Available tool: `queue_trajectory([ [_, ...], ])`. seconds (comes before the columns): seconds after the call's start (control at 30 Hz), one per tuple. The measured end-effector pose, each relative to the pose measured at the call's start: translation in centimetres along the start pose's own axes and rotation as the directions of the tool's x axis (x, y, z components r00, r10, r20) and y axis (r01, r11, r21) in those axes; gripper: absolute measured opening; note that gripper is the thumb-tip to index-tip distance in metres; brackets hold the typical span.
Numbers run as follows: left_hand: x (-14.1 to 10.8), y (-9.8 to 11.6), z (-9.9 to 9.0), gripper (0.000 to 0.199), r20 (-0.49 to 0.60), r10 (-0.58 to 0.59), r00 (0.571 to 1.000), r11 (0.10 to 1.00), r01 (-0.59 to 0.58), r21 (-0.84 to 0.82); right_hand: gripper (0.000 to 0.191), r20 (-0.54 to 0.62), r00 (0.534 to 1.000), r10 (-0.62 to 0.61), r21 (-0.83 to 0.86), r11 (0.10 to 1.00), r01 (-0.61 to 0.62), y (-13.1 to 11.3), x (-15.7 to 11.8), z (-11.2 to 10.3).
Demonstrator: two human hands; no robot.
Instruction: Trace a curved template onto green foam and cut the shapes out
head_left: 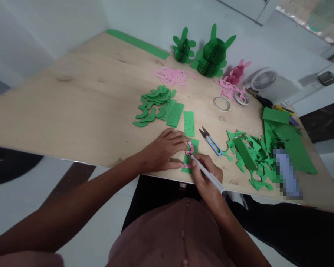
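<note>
My right hand grips a white pen, its tip at the edge of a curved pink paper cutout. That cutout lies on a small green paper rectangle near the table's front edge. With fingers stretched out, my left hand lies flat, its fingertips pressing on the cutout and paper from the left. Just beyond is another green rectangle with curved outlines drawn on it. Blue-handled thread snips rest to the right, blades apart.
Green cutouts and pink cutouts lie farther back. Green scraps cover the right side. Along the wall stand green paper figures, a pink one and a small white fan. A tape ring lies mid-table.
</note>
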State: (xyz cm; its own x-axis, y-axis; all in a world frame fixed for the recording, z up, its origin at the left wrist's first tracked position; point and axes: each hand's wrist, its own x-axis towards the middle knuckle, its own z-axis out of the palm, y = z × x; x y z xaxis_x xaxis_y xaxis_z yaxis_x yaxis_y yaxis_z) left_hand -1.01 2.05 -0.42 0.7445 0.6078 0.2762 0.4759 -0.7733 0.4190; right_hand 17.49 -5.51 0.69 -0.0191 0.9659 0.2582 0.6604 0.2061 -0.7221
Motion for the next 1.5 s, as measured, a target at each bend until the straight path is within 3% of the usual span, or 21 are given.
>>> queue_trajectory([
  [0.53,0.1,-0.2,-0.7,0.039,0.074,0.050,0.996,0.998,-0.048,-0.031,0.013,-0.026,1.000,-0.012,-0.039,0.999,0.011,0.1,-0.1,0.2],
  [1.0,-0.1,-0.1,-0.3,0.038,0.039,0.032,0.999,0.999,-0.031,-0.040,0.009,0.009,0.985,0.170,0.259,0.951,-0.167,-0.1,1.1,-0.1],
  [1.5,-0.2,-0.3,-0.2,0.038,0.038,0.022,0.999,0.999,-0.021,-0.030,0.008,0.000,0.985,0.172,0.246,0.955,-0.167,0.3,1.4,0.8],
])
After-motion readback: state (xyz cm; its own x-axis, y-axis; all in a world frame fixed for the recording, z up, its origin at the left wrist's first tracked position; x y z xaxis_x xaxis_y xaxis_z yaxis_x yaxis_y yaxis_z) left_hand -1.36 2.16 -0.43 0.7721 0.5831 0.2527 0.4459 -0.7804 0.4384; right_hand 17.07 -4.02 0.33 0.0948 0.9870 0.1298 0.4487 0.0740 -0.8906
